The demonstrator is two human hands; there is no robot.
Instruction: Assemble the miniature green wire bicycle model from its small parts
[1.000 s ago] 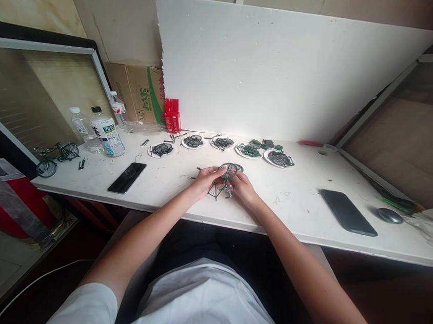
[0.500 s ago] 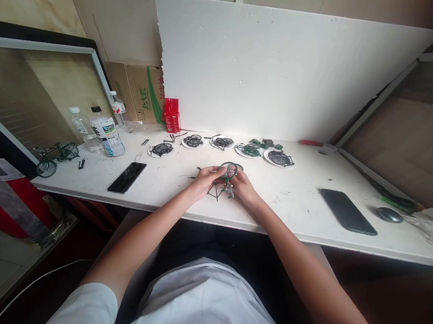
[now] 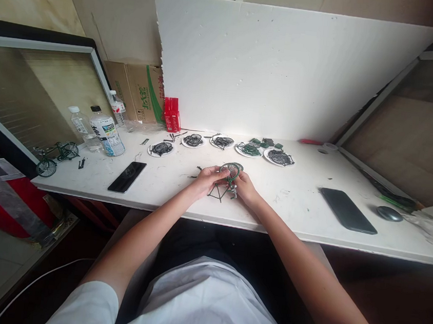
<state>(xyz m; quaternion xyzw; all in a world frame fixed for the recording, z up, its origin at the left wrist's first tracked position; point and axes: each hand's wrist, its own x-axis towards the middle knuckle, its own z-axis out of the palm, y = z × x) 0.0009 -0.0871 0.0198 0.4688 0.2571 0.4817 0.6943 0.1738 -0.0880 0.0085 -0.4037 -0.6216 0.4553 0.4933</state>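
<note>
A green model bicycle [image 3: 218,191] is held between both hands just above the table's front part, its wheels up and part of its thin frame pointing down toward me. My left hand [image 3: 208,178] is closed on it from the left, thumb lying against the spoked wheel [image 3: 231,170]. From the right, my right hand [image 3: 245,186] grips the same model near the wheel and the silvery parts. Fingers of both hands partly hide the model. A small dark part shows on the table beside my left hand.
Several white plates of dark model parts, one a plate [image 3: 149,151], line the table's back. A finished-looking model bicycle [image 3: 57,157] stands at left near bottles [image 3: 108,133]. Phones [image 3: 127,177] lie left and right; a mouse [image 3: 389,214] is far right. A white board [image 3: 288,71] leans behind.
The model bicycle has turned slightly in my hands, and its lower frame and silvery parts have shifted a little. The left thumb has moved slightly right across the wheel.
</note>
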